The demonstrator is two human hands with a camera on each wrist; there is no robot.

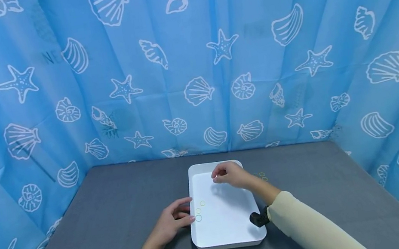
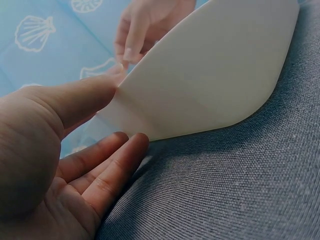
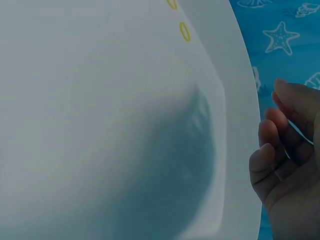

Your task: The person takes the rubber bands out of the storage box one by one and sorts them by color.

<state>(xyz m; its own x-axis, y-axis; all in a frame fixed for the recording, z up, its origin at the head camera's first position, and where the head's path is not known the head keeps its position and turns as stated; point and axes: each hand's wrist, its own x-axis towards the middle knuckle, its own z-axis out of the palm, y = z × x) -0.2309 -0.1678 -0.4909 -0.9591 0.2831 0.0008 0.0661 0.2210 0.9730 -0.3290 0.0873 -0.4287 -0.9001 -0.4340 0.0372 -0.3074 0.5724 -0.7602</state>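
A white rectangular tray [image 1: 227,229] stands on the grey cloth, with three thin yellow-green rings [image 1: 198,211] lying near its left side. My left hand [image 1: 172,222] holds the tray's left edge. In the left wrist view, its thumb [image 2: 95,95] lies at the rim and the fingertips touch the outer wall low down. Over the far part of the tray hovers my right hand [image 1: 233,175], its fingers loosely bent. No thing shows between those fingers [image 3: 262,162] in the right wrist view, where two yellow rings [image 3: 185,31] appear inside the tray.
Several more thin rings [image 1: 262,174] lie on the grey cloth [image 1: 311,185] just right of the tray, partly behind the right forearm. A blue curtain [image 1: 190,65] with white shell and starfish prints hangs behind and along both sides.
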